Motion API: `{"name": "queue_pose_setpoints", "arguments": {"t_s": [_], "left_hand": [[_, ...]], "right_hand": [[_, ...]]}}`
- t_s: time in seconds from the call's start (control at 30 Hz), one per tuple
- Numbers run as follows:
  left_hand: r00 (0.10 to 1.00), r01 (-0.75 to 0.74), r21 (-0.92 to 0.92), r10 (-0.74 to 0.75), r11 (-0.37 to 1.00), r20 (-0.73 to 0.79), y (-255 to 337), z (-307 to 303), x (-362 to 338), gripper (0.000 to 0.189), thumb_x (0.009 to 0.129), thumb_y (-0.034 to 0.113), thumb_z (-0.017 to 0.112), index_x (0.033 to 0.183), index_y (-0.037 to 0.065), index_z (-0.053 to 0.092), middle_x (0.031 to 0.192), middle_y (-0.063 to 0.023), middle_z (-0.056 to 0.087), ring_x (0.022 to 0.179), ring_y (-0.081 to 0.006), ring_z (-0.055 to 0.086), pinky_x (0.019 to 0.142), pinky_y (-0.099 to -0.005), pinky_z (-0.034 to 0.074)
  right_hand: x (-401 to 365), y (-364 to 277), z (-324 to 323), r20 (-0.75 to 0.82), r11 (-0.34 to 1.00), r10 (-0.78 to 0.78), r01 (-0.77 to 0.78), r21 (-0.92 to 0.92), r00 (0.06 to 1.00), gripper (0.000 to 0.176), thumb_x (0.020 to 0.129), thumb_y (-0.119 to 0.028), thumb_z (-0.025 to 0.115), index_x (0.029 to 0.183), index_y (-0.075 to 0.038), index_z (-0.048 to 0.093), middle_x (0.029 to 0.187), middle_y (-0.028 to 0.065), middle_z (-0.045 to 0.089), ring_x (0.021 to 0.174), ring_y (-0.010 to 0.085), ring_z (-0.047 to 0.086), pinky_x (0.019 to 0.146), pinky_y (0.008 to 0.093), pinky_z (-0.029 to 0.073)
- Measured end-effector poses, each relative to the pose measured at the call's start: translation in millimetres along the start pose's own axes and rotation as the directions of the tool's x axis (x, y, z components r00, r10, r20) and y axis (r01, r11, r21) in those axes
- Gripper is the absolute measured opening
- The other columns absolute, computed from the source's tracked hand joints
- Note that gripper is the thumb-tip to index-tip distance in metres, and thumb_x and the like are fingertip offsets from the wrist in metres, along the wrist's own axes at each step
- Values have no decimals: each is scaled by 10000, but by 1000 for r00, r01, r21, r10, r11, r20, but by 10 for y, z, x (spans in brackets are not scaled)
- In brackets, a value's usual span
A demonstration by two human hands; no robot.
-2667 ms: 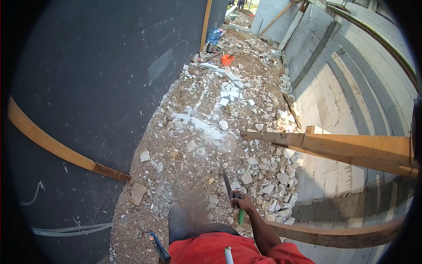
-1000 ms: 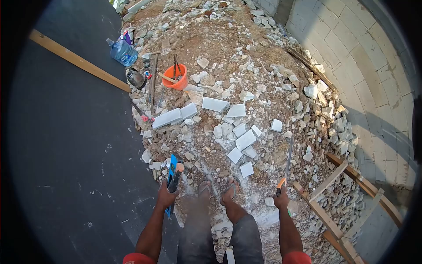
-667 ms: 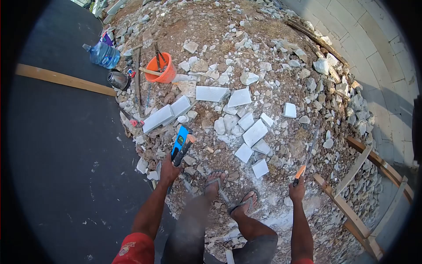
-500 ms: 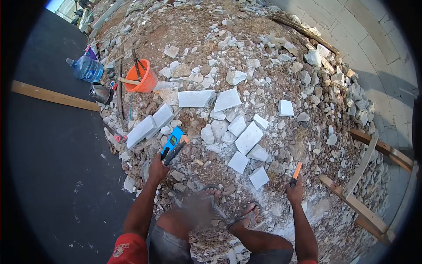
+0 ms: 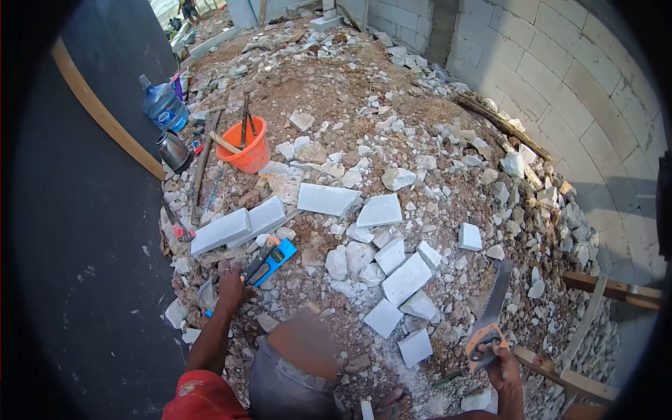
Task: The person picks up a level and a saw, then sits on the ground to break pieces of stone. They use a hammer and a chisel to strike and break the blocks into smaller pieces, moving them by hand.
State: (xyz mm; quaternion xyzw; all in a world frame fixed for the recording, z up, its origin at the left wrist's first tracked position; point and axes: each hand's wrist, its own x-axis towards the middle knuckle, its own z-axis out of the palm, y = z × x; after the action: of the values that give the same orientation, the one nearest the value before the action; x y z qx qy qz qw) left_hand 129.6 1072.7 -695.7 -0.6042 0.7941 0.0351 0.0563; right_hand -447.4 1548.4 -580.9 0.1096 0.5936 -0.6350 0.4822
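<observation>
My left hand is closed around a blue spirit level, together with a black tool with an orange end whose kind I cannot make out. Both lie slanted over the rubble, near two pale cut blocks. In my right hand is a handsaw, gripped by its orange and black handle, the blade pointing up and away from me. Several white cut block pieces rest on the ground between my hands.
An orange bucket holds several long-handled tools. A water jug and a metal kettle stand by the dark wall at left. Timber pieces lie at right, below a block wall. Loose stones cover the sloping ground.
The view has tilted up. My right hand has turned the handsaw so its blade and handle now show broadside. My left hand has rotated the spirit level and the tool with it.
</observation>
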Motion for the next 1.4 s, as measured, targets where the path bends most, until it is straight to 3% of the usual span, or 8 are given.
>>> {"name": "queue_pose_setpoints", "arguments": {"t_s": [0.1,0.33,0.57,0.77,0.97,1.03,1.1,1.4], "left_hand": [[997,66,-155,-58,986,56,-42,44,-185,888,736,498,871,1362,-9,497,1423,-356,465,1240,-539,531,983,-550,507],[970,-25,-194,70,981,232,256,393,-1148,856,854,625,727,1421,43,459,1279,-334,542,1097,-522,610,834,-554,551],[995,-81,-374,51,924,-90,517,-176,-446,660,884,475,730,1341,20,592,1401,-266,520,1311,-443,486,1073,-519,434],[974,-205,-334,158,920,-161,535,-13,1550,1060,717,433,889,1537,15,363,1516,-280,436,1413,-455,399,1191,-502,337],[968,-112,-375,186,920,167,575,83,2439,1340,509,425,980,1585,37,282,1471,-261,519,1376,-429,483,1172,-501,361],[984,-152,-293,171,944,42,427,364,2700,1322,480,356,988,1572,43,311,1404,-246,581,1306,-428,550,1130,-506,412],[958,-181,-308,238,934,159,572,110,2622,1277,485,296,979,1556,34,334,1378,-240,595,1282,-431,562,1111,-503,431],[933,-323,-620,132,715,-334,84,-746,2033,1022,778,256,855,1585,-15,288,1587,-233,369,1462,-350,367,1192,-448,312]], "right_hand": [[-296,-399,189,43,986,-89,82,142,995,195,846,-135,720,977,-1,663,870,127,718,909,286,687,852,474,564],[129,-698,-743,40,473,-603,398,-786,797,264,892,-180,579,1044,34,612,814,88,634,622,161,588,537,333,459],[1035,-342,-1294,-366,363,-763,-116,-925,532,537,960,-324,660,1301,77,549,826,133,628,629,234,624,533,424,447],[436,88,-1615,203,-392,-718,-146,-908,666,404,899,-117,675,1277,-19,570,880,275,642,885,493,620,798,555,511],[-212,1131,-1594,-29,-270,-501,-188,-944,865,501,830,-172,737,1253,15,546,1218,270,593,1028,454,616,900,522,516],[-204,1315,-1117,204,-306,-705,-32,-952,679,574,829,-185,745,1324,11,530,1270,275,577,1116,460,594,955,507,506],[-120,1489,-372,69,41,-581,114,-993,811,690,881,-315,744,1446,-27,469,1320,267,574,1224,468,550,1067,507,439],[454,1939,-174,-28,134,-322,17,-991,946,777,811,-279,762,1457,-53,394,1245,274,592,1132,443,629,966,521,508]]}}
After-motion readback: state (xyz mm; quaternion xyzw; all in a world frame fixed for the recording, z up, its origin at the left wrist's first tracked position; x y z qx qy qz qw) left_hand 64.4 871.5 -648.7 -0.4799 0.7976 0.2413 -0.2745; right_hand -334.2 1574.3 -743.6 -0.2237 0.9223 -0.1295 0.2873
